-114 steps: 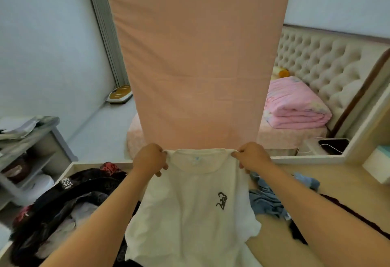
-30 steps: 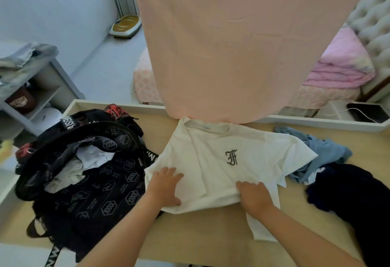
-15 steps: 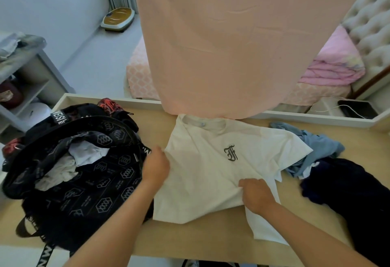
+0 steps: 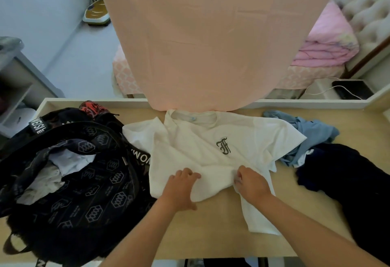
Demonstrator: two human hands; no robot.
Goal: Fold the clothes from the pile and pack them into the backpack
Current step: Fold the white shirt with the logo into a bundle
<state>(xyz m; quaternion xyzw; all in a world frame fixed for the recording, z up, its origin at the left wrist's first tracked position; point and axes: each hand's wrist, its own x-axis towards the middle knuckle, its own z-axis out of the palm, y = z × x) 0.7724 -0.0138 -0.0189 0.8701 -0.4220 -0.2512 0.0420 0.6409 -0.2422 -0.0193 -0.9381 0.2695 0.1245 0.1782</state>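
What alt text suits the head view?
A white T-shirt lies on the table; the left hand presses it, the right hand pinches its fabric. An open black backpack sits left of it, loose clothes right.

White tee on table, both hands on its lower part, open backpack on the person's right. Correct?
No. Head view shows the backpack on the person's left. The white tee lies on the table, left hand and right hand on its lower part.

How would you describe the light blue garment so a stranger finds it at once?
Look at the wooden table. Right of the white T-shirt lies the crumpled garment. It is light blue, unlike the dark navy clothes beside it.
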